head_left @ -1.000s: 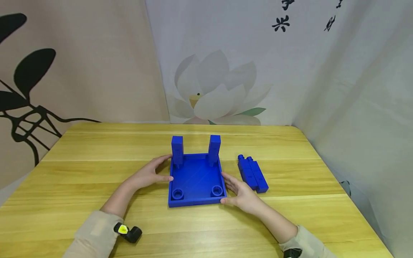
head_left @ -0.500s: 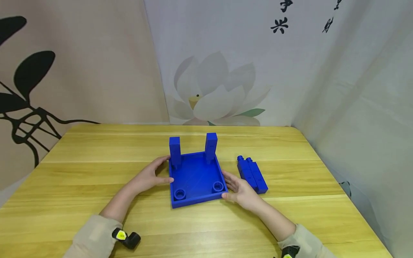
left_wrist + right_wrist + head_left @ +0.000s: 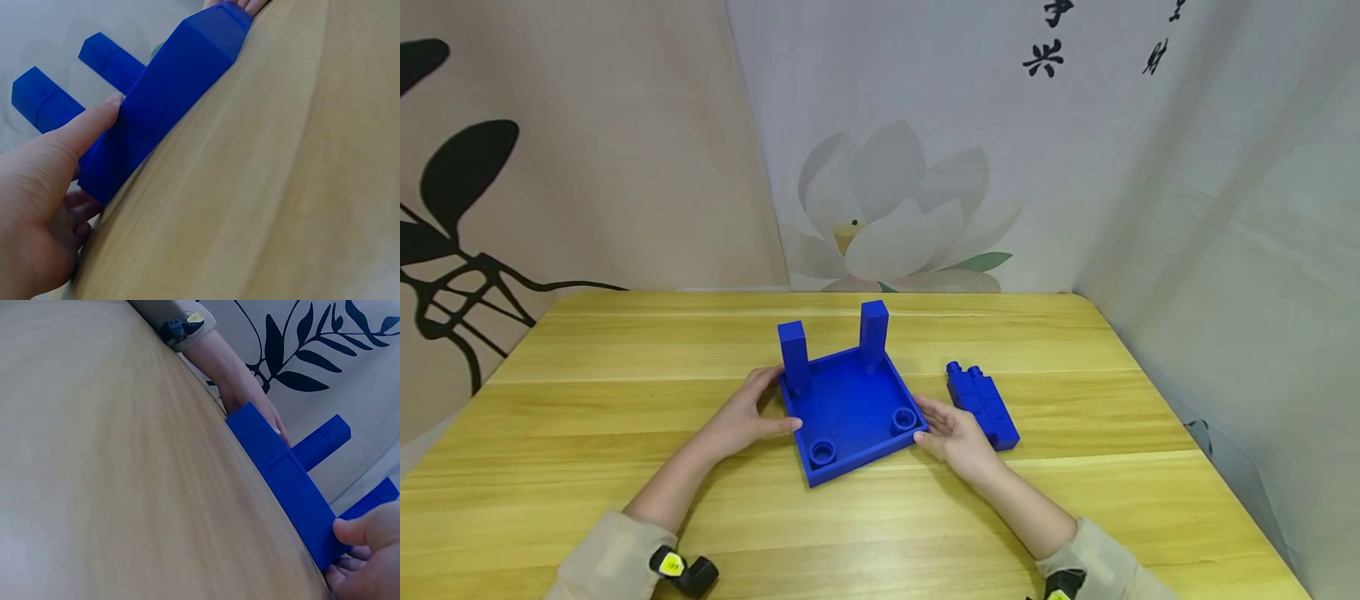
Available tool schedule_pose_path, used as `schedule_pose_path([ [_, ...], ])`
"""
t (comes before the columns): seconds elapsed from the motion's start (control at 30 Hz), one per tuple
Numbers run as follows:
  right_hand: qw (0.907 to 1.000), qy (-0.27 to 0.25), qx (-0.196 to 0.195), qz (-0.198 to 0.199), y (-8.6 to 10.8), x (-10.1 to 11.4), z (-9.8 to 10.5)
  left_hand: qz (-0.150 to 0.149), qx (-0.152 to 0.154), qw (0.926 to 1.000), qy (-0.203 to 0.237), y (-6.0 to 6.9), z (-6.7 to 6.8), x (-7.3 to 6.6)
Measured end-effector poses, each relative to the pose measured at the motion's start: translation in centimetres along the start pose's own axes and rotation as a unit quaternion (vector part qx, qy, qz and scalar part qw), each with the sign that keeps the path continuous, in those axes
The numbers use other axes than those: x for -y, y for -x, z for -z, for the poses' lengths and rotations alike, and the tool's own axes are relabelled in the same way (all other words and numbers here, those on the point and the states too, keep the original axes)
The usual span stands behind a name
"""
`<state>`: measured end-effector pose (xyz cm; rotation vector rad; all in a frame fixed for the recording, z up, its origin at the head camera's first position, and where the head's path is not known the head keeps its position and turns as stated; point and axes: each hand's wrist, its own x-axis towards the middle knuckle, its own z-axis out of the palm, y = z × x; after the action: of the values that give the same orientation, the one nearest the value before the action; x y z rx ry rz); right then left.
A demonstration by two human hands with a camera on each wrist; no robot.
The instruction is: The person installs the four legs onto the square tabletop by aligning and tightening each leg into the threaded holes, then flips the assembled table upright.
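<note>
A square blue tray point(image 3: 850, 404) lies turned at an angle on the table, two blue posts point(image 3: 873, 332) upright at its far corners and two round sockets point(image 3: 822, 452) at its near corners. My left hand point(image 3: 741, 421) holds its left side, thumb on the rim; the left wrist view shows that thumb point(image 3: 94, 125) against the wall. At the near right corner, my right hand point(image 3: 958, 437) grips the tray, its thumb point(image 3: 353, 530) on the outer wall in the right wrist view. Two loose blue posts point(image 3: 983, 404) lie side by side just beyond the right hand.
The wooden table point(image 3: 587, 400) runs back to a curtain point(image 3: 925, 150) printed with a lotus. More fabric hangs along the right side. A black wrist device point(image 3: 685, 571) sits at the left sleeve.
Between both hands the tray has rotated counterclockwise, its far side swinging left and its near right corner moving away. Both hands keep their hold. The loose posts stay where they were.
</note>
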<state>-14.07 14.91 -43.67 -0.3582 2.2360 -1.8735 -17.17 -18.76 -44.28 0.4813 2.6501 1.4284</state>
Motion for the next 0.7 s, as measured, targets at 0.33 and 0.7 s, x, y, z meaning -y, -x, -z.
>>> schedule_pose_path([
  [0.33,0.9931,0.019,-0.115,-0.003,0.4,0.8,-1.5,0.009,-0.033,0.9994,0.000,0.5,-0.5,-0.2],
  [0.7,0.9784,0.016,-0.204,-0.029,-0.2,0.5,-2.2,0.037,-0.059,0.9974,0.017,1.6,-1.2,-0.7],
])
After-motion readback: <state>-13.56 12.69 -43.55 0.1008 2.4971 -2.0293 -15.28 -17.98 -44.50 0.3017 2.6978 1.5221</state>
